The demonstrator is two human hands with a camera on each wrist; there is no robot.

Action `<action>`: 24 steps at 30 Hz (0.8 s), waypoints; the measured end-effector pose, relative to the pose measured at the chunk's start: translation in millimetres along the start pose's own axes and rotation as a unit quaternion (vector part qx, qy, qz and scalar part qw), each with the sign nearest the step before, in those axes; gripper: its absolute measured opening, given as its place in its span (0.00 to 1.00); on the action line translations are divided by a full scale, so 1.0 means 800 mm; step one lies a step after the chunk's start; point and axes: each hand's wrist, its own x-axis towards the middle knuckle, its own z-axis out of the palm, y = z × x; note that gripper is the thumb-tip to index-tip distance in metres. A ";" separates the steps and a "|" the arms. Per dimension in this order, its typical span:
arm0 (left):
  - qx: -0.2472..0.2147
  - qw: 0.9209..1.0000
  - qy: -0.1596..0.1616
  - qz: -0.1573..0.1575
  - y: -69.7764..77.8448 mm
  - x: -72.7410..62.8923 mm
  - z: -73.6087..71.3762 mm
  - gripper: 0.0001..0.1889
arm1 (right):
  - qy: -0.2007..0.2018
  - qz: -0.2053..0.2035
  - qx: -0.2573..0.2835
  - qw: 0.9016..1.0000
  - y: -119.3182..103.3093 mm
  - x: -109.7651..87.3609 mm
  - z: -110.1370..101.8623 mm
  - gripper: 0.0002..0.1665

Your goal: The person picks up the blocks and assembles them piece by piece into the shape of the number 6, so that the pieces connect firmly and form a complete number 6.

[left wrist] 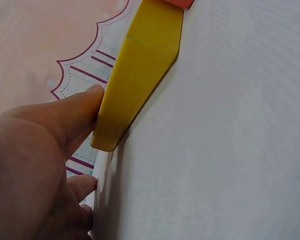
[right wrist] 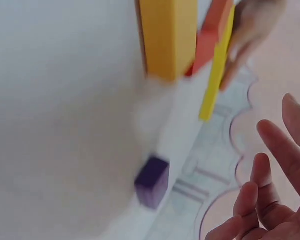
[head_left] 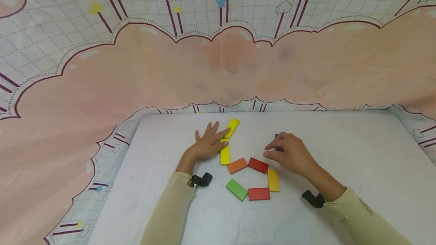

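Note:
My left hand (head_left: 206,146) lies with fingers spread beside two yellow blocks, the far one (head_left: 233,126) tilted and the near one (head_left: 225,157) more upright. In the left wrist view, its thumb (left wrist: 87,102) touches the side of a yellow block (left wrist: 140,65). Over on the right, my right hand (head_left: 294,156) hovers by a purple block (head_left: 277,136), partly hidden behind the fingers. The right wrist view shows this purple block (right wrist: 152,182) on the table apart from the loosely bent fingers (right wrist: 282,150), which hold nothing.
From the near yellow block, a curved row continues through an orange block (head_left: 237,165), a dark red block (head_left: 258,165), an amber block (head_left: 273,180), a lighter red block (head_left: 259,194) and a green block (head_left: 237,189). All lie on a white table (head_left: 170,135) before a patterned cloth (head_left: 163,67).

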 end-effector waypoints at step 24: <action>-0.001 1.000 -0.002 -0.001 0.000 -0.001 -0.001 0.31 | -0.044 0.074 -0.052 0.995 0.064 0.044 -0.012 0.31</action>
